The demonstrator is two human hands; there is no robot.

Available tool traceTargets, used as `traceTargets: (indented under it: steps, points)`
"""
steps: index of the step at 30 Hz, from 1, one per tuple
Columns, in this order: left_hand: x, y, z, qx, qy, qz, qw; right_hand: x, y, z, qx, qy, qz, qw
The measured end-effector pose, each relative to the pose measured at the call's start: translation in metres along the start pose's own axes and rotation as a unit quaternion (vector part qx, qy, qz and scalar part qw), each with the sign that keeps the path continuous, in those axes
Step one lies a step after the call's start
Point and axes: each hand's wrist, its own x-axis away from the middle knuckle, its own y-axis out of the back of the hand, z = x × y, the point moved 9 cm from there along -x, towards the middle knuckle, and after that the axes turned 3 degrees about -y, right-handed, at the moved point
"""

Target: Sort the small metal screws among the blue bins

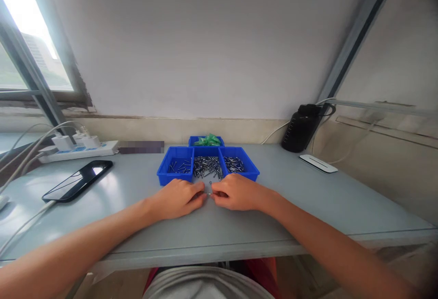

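Just in front of the blue bins, my left hand (pixel 181 197) and my right hand (pixel 233 192) meet almost fingertip to fingertip over the table. Both are closed in a pinch, with a tiny shiny metal piece (pixel 209 193) between them, too small to make out fully. The left blue bin (pixel 175 178) holds a few thin screws. Many metal fasteners (pixel 207 165) fill the middle bin and reach its front. More small metal parts (pixel 234 165) lie in the right bin. Behind stands a blue bin with green plastic packets (pixel 209 140).
A black phone (pixel 78 181) with a cable lies on the grey table (pixel 273 171) at left, before a white power strip (pixel 80 151) with chargers. At right are a black bottle (pixel 300 128) and a flat white device (pixel 318 164). A wall rises behind.
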Motion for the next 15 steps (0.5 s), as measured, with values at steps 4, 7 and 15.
traceTargets:
  steps: [4, 7, 15]
  points:
    - [0.0, 0.011, -0.005, 0.043, -0.026, -0.055, 0.997, 0.0, 0.0, 0.0, -0.006, 0.008, 0.008, 1.0]
    - [0.001, 0.016, -0.005, 0.069, -0.042, -0.09, 0.993, 0.0, -0.001, 0.0, -0.012, 0.011, 0.01, 1.0]
    - [0.002, 0.018, -0.003, 0.119, -0.06, -0.12, 0.984, 0.0, -0.001, -0.001, -0.026, 0.012, 0.015, 0.999]
